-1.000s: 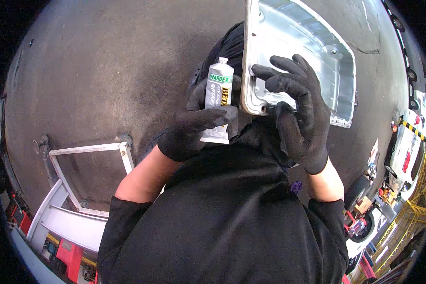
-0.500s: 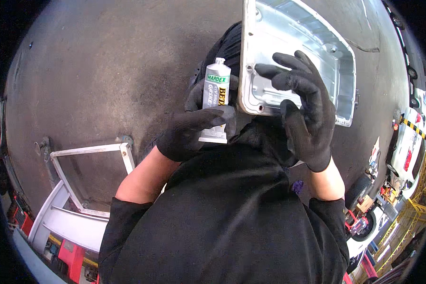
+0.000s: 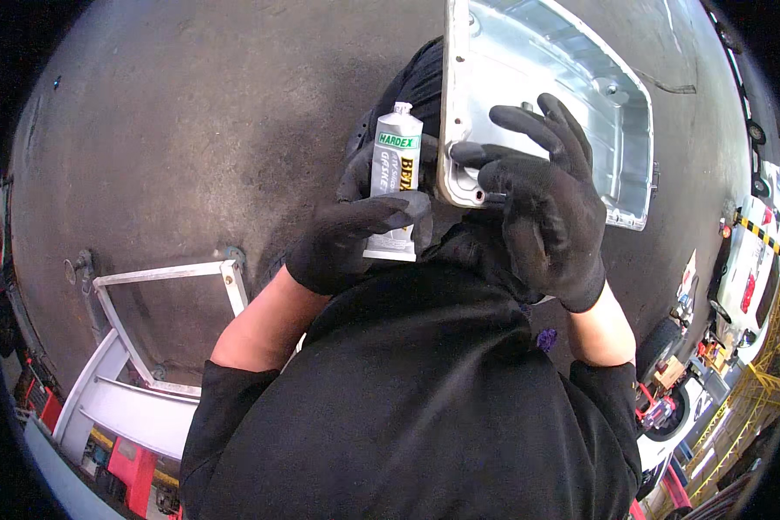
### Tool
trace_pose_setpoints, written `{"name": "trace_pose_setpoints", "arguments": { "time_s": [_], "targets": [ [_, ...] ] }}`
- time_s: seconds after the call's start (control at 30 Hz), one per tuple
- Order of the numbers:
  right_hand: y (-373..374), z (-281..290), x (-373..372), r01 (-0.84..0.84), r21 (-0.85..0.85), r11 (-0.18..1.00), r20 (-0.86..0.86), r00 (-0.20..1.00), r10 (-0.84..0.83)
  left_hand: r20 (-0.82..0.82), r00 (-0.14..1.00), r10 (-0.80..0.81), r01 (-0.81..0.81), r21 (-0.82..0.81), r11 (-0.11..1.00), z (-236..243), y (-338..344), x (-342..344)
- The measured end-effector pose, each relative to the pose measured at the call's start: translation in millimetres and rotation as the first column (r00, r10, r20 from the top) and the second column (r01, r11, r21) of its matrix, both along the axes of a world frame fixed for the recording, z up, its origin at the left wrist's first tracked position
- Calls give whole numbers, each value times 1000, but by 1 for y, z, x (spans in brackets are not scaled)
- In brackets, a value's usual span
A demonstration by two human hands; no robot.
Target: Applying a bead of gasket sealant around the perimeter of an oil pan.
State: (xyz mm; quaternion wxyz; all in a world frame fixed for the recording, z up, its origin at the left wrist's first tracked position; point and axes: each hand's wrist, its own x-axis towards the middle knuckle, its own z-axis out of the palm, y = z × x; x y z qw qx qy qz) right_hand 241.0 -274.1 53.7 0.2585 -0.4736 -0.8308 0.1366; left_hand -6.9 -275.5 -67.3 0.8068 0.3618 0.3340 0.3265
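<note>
My left hand [image 3: 336,241], in a black glove, is wrapped round a silver sealant tube [image 3: 393,186] with a green band. The tube stands nearly upright, its narrow nozzle end at the top and its flat crimped end at the bottom. A large silver metal oil pan [image 3: 529,56] lies to the right, open side up, with bolt holes along its flange. My right hand [image 3: 553,212], also gloved in black, is over the pan's near left corner with nothing visible in it. Its fingers are apart, and the index fingertip is at the flange; whether it touches is unclear.
A white metal frame [image 3: 169,276] on casters stands on the dark floor at the left, beside a white curved panel [image 3: 134,416]. At the far right are a white car [image 3: 745,277], a dark tyre [image 3: 659,347] and yellow metal framework [image 3: 737,407].
My right hand has turned, and its index finger has moved left and down to the pan's flange. The left hand holds the tube in nearly the same place.
</note>
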Motion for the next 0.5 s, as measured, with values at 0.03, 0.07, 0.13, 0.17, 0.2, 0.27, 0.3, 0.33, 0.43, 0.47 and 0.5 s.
{"name": "trace_pose_setpoints", "arguments": {
  "time_s": [0.03,0.07,0.13,0.17,0.2,0.27,0.3,0.33,0.43,0.47,0.5],
  "targets": [
    [-2,-1,1,-20,1,1000,-9,1000,20,-1,1000,-4,4,8,1000,-1,0,-1],
    [-3,-1,2,-39,3,999,-19,999,39,-3,1000,-7,8,15,1000,-2,0,-2],
    [-5,0,5,-71,-19,997,-36,997,70,-5,1000,-10,10,24,1000,-2,0,-3],
    [-6,0,6,-103,-41,994,-54,994,100,-13,1000,-8,8,9,1000,-2,0,-4],
    [-9,1,5,-100,-41,994,-53,994,98,-20,1000,-8,8,-6,1000,-2,1,-4],
    [-15,1,1,11,-259,966,-268,960,-83,-33,999,-11,9,-36,999,-2,0,-4],
    [-12,0,2,13,-259,966,-269,959,-85,-41,999,-11,9,-51,999,-2,0,-4],
    [-5,-1,5,1,-148,989,-205,978,-32,-43,999,-13,11,-50,999,-2,0,-4],
    [3,-1,5,-11,-18,1000,-101,995,9,-81,997,-19,31,140,990,7,4,0],
    [4,-1,4,-8,1,1000,-69,998,8,82,996,-33,33,1,999,15,8,1],
    [4,-4,6,-4,6,1000,-77,997,4,238,971,-18,52,-138,989,23,10,2]
  ]
}}
